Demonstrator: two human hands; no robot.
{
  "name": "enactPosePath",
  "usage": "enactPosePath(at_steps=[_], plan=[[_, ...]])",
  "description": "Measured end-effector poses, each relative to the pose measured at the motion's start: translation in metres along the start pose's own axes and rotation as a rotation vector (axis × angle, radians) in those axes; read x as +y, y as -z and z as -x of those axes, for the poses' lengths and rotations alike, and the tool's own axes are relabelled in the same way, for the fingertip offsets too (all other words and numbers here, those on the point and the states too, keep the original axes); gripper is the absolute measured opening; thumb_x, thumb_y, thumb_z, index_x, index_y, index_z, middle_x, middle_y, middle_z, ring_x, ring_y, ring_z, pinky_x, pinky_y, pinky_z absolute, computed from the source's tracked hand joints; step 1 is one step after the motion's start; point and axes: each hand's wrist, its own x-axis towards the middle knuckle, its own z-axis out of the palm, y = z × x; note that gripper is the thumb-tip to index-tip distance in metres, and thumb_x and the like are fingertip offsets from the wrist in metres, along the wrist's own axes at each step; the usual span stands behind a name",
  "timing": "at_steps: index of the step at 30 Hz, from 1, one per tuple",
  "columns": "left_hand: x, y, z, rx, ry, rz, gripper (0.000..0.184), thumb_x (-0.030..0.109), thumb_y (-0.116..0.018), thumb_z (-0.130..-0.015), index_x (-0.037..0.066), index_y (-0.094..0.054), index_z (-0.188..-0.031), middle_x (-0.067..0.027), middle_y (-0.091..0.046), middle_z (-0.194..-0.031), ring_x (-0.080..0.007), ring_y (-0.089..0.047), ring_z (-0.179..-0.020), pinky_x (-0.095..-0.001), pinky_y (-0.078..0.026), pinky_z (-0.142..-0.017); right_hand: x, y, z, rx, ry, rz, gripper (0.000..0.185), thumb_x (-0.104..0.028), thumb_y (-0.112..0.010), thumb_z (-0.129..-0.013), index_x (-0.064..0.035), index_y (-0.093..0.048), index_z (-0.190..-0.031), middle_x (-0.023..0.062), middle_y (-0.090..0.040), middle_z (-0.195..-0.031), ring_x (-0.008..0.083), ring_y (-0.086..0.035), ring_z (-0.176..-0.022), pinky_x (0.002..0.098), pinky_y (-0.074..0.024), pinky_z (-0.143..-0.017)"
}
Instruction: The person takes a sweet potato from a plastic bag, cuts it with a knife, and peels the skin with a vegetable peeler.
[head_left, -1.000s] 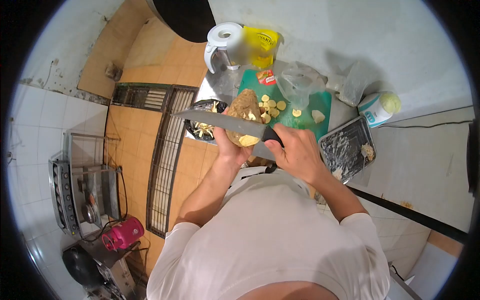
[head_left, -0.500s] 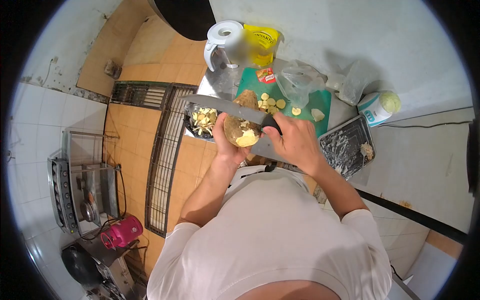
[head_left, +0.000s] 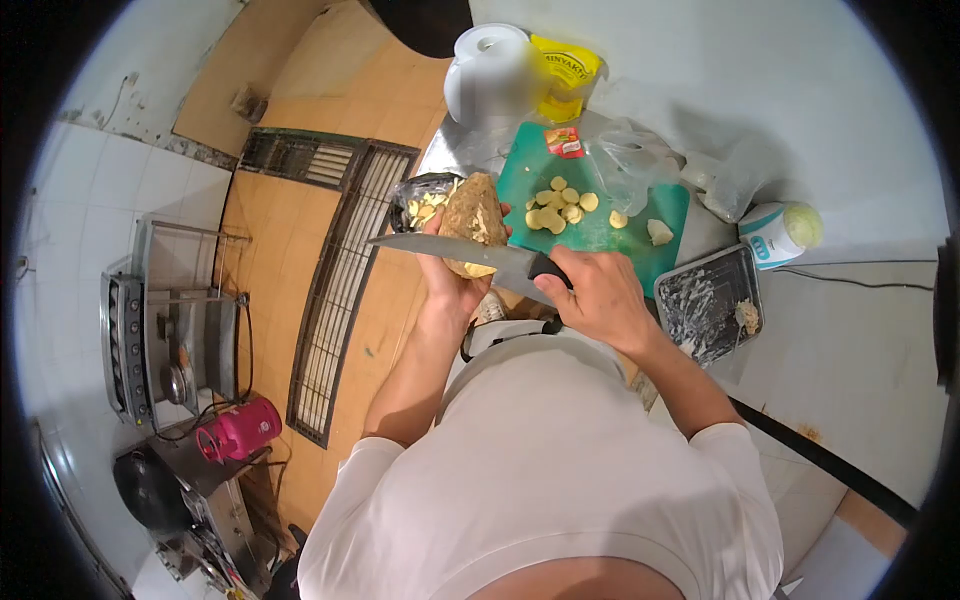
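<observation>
My left hand point(head_left: 448, 287) is wrapped round a large, brown-skinned tuber point(head_left: 474, 212), held up off the board. Pale yellow flesh shows at its lower end. The black handle of a large kitchen knife point(head_left: 480, 253) is in my right hand point(head_left: 603, 298), fingers closed on it. Its blade points left and lies across the lower part of the tuber; whether it is cutting in, I cannot tell. Beyond my hands, round yellow slices point(head_left: 552, 217) lie on a green cutting board point(head_left: 595, 248). A black plastic bag point(head_left: 405, 190) with peelings sits left of the tuber.
A red packet point(head_left: 564, 142) and clear plastic bag point(head_left: 630, 155) lie on the board. Behind stand a white jug point(head_left: 470, 75) and yellow pouch point(head_left: 568, 75). To the right are a floury dark tray point(head_left: 700, 295) and a white-and-blue container point(head_left: 768, 240). A pink gas cylinder point(head_left: 240, 430) stands lower left.
The tuber has been turned in my left hand, so more brown skin and less pale flesh face me. The knife has shifted lower across it. The whole view has also shifted slightly.
</observation>
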Motion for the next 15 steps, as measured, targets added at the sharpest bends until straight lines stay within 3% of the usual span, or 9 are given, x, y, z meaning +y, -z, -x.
enactPosePath(at_steps=[10,13,15], plan=[[0.010,0.028,0.004,0.107,-0.022,-0.002,0.062,0.049,-0.029,-0.095,0.003,-0.052,-0.131,-0.0182,-0.065,-0.113,-0.0251,-0.068,-0.089,-0.0359,-0.060,-0.070,-0.005,-0.026,-0.022,-0.119,-0.011,-0.023,0.040,-0.039,-0.060,-0.092,-0.0012,-0.058,-0.079,0.0178,-0.059,-0.059,0.0405,-0.059,-0.056,0.0485,-0.0450,-0.051],[0.006,0.034,0.009,0.167,-0.019,0.027,0.062,0.049,-0.027,-0.097,0.003,-0.052,-0.130,-0.0183,-0.065,-0.113,-0.0256,-0.068,-0.090,-0.0371,-0.061,-0.069,0.000,-0.043,-0.031,-0.104,-0.011,-0.006,0.033,-0.032,-0.059,-0.093,-0.0017,-0.055,-0.080,0.0184,-0.059,-0.061,0.0408,-0.060,-0.059,0.0487,-0.0442,-0.053],[0.005,0.050,0.003,0.208,0.004,0.075,0.062,0.048,-0.026,-0.097,0.002,-0.052,-0.130,-0.0179,-0.065,-0.113,-0.0262,-0.068,-0.091,-0.0380,-0.060,-0.069,0.001,-0.061,-0.037,-0.034,0.001,0.018,0.040,-0.038,-0.058,-0.093,-0.0013,-0.057,-0.078,0.0189,-0.059,-0.059,0.0414,-0.061,-0.058,0.0492,-0.0465,-0.052]])
